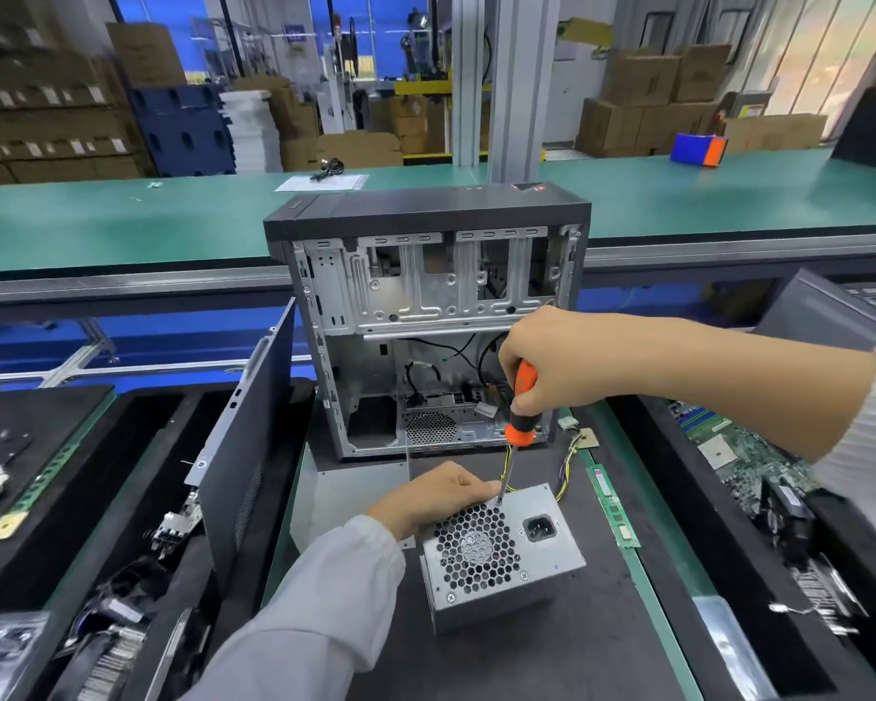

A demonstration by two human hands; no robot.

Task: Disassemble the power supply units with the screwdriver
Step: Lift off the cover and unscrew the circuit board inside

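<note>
Right hand (542, 366) is ours, wrapped around the orange handle of the screwdriver (519, 412), whose tip we set down at the far left corner of the fan grille on the power supply (501, 554). Our left hand (441, 493) curls over the far left edge of that grey box and holds it steady on the dark mat (552, 665), just near of the open case (426, 321). We judge the task early for this unit: it is already out of the case, with its wire bundle (565, 468) trailing far and right, but its cover looks fully on, and we can see screws at the near left and near right corners of the grille face. We cannot tell whether the screw under the tip is loosened, or even seated on the bit, since our left fingers crowd that corner. The sides and underside of the box are hidden, so any further screws there are unknown. The task speaks of several units; we make out only this one, and the trays (122, 498) at left and right hold blurred, partly cut-off parts we cannot identify with confidence.
</note>
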